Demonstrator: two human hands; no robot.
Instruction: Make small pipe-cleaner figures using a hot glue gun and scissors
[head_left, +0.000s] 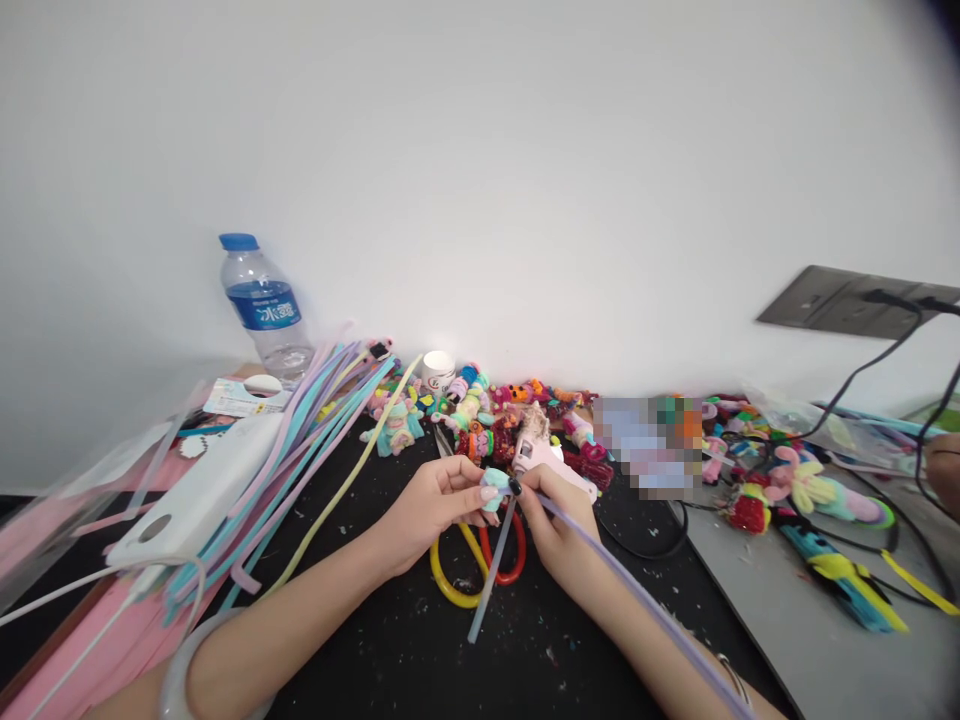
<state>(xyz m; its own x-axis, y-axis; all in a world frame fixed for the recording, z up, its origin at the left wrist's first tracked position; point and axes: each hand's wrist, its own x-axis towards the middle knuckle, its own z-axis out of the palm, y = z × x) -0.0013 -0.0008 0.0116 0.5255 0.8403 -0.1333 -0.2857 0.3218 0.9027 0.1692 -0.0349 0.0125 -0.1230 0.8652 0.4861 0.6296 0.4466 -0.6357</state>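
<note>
My left hand (442, 505) grips a small mint-blue coil of pipe cleaner (493, 490) between thumb and fingers. Close against it, my right hand (559, 515) pinches a lilac pipe cleaner (637, 588), whose long tail runs down along my right forearm. Just under both hands lie scissors (448, 592) with one yellow and one red loop. A translucent glue stick (486, 595) crosses over the loops; its upper end is hidden near my right fingers. Behind my right hand rests a pale pink glue gun (551, 462), partly covered by that hand.
Bundled pastel pipe cleaners (300, 440) and a white power strip (199, 495) lie left, before a water bottle (262, 305). Fuzzy figures (397, 425) line the wall beside a paper cup (438, 370). Right are cables, a wall socket (840, 300) and another person's hand (943, 470).
</note>
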